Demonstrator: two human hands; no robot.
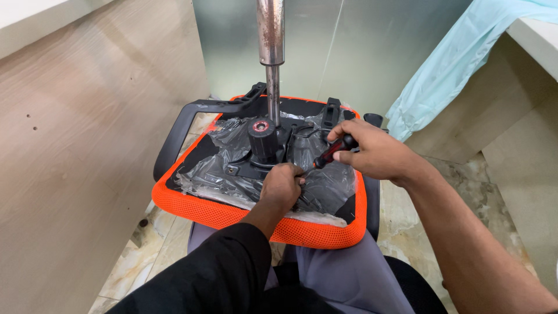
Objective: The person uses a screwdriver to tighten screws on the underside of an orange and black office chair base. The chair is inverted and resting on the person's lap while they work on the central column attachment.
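Observation:
An upturned office chair seat with an orange mesh rim (317, 231) rests on my lap, its underside wrapped in clear plastic (328, 186). A black tilt mechanism (264, 145) with a metal gas cylinder (271, 52) stands up from its middle. My right hand (372, 152) grips a screwdriver with a red and black handle (336, 150), its tip angled down to the left toward the mechanism. My left hand (282, 186) is closed against the plate beside the tip, fingers curled; what it pinches is hidden.
A black armrest (192, 119) curves off the seat's left side. A pale wooden panel (87, 145) stands close on the left. A light blue plastic sheet (447, 64) hangs over a counter at right. Marble floor tiles (459, 174) lie beneath.

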